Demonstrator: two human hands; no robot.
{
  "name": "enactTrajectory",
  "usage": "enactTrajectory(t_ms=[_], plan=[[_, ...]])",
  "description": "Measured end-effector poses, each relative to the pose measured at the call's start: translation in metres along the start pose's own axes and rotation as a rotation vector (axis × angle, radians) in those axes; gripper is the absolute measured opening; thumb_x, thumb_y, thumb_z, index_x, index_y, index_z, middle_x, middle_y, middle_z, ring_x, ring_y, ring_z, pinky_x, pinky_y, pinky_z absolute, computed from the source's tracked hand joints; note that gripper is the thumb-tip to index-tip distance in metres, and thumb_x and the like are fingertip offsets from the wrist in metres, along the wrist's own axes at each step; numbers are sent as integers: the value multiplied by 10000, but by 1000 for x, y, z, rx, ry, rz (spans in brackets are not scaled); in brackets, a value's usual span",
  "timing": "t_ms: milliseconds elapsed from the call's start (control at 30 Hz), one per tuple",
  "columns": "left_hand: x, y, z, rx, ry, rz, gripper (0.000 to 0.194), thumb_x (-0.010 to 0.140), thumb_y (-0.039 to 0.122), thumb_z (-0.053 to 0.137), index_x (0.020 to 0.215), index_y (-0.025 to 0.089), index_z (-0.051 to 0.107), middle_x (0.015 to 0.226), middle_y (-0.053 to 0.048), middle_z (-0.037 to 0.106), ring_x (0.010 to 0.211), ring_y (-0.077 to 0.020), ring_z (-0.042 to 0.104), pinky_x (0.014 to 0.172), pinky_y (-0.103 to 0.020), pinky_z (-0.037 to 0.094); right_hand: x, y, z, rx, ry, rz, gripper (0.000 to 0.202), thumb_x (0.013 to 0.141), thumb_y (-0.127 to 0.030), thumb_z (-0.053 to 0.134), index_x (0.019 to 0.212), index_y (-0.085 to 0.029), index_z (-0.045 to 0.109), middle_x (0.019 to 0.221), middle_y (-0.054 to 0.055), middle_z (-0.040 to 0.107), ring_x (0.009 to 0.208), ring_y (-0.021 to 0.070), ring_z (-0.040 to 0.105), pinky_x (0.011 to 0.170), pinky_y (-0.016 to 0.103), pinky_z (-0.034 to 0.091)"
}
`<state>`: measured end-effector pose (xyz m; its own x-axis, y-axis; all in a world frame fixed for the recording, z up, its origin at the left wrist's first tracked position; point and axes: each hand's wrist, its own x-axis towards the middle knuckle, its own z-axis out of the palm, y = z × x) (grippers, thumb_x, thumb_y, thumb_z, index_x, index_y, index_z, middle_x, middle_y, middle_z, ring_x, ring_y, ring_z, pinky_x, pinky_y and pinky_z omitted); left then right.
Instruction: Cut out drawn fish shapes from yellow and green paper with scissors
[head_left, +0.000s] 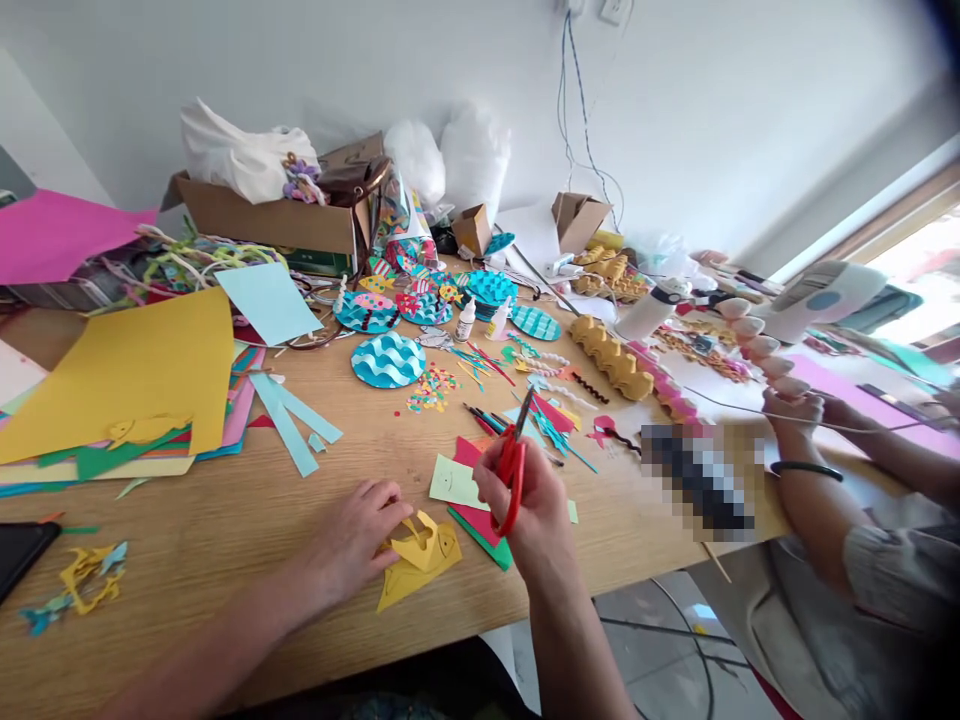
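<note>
My right hand [534, 500] grips red-handled scissors [512, 470], their dark blades pointing up and away over the table. At the near edge, my left hand [358, 535] has its fingertips on a piece of yellow paper [420, 575]. That paper bears a drawn fish outline, and a cut strip curls up from it beside my fingers. Between and beyond my hands lie a pale green slip [454, 482] with a small drawn line and red and green paper pieces [484, 535], partly hidden behind my right hand.
Yellow sheets [150, 360] and light blue strips [289, 420] lie at left, near yellow scraps [94, 580]. Decorated blue ovals [388, 360], glue bottles [465, 320] and confetti [433, 388] sit mid-table. Egg-carton strips [611, 360] and another person's arms [814, 480] are at right.
</note>
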<state>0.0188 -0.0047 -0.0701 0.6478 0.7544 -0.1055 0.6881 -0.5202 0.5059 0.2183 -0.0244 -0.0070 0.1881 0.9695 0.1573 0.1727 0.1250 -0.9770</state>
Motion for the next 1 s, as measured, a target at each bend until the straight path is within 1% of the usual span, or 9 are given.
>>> enactTrajectory(t_ms=[133, 233, 367, 533, 633, 700, 767, 867, 1000], plan=[[1, -4, 1, -78, 52, 35, 294, 766, 60, 589, 995, 239, 639, 1070, -31, 630, 1029, -222, 582, 880, -352, 476, -15, 15, -7, -253, -133, 55, 88, 742, -185, 570, 705, -207, 494, 611, -39, 512, 553, 125, 439, 509, 232, 346], [2, -5, 1, -129, 88, 38, 223, 785, 55, 542, 894, 231, 625, 974, -18, 649, 945, -206, 604, 821, -322, 479, -25, 29, -7, -364, -179, 79, 118, 723, -171, 562, 665, -209, 466, 543, -57, 467, 505, 115, 362, 473, 222, 278], [3, -7, -4, -150, 119, 1, 137, 821, 120, 520, 754, 220, 585, 829, -2, 649, 812, -196, 634, 703, -287, 493, -33, 39, -5, -412, -197, 61, 138, 711, -158, 545, 643, -210, 437, 545, -59, 448, 509, 115, 354, 484, 224, 251], [0, -8, -12, -160, 203, -43, 123, 841, 168, 501, 797, 223, 601, 812, -13, 691, 757, -197, 677, 657, -277, 523, -36, 38, -1, -388, -206, 122, 136, 697, -155, 557, 659, -213, 439, 562, -54, 452, 523, 125, 373, 499, 228, 266], [-5, -5, -15, -174, 325, 50, 118, 845, 196, 526, 820, 242, 631, 780, 0, 720, 718, -180, 703, 637, -238, 543, -39, 34, 7, -276, -190, 190, 102, 690, -150, 581, 776, -195, 549, 598, -44, 494, 538, 134, 421, 507, 224, 312], [-7, -1, -15, -163, 415, 154, 123, 867, 223, 534, 823, 253, 645, 736, 10, 725, 674, -166, 709, 609, -209, 546, -42, 32, 14, -198, -181, 167, 221, 681, -135, 596, 896, -188, 596, 634, -40, 511, 567, 140, 460, 534, 222, 355], [-9, 4, -16, -148, 491, 238, 133, 893, 249, 532, 834, 264, 651, 718, 19, 733, 647, -153, 714, 603, -188, 551, -44, 32, 21, -176, -175, 115, 295, 652, -99, 613, 932, -192, 604, 672, -35, 526, 602, 141, 476, 566, 222, 370], [-10, 11, -17, -139, 529, 298, 122, 911, 271, 540, 866, 277, 653, 751, 23, 755, 674, -146, 729, 621, -165, 561, -45, 34, 29, -195, -199, 70, 212, 645, -56, 595, 799, -201, 574, 626, -51, 490, 567, 125, 432, 539, 213, 330], [-11, 14, -18, -133, 522, 301, 166, 933, 308, 516, 854, 267, 656, 735, 14, 761, 657, -143, 732, 605, -159, 565, -44, 37, 30, -206, -214, 46, 185, 651, -45, 534, 667, -213, 458, 593, -56, 449, 540, 114, 385, 509, 208, 283]])
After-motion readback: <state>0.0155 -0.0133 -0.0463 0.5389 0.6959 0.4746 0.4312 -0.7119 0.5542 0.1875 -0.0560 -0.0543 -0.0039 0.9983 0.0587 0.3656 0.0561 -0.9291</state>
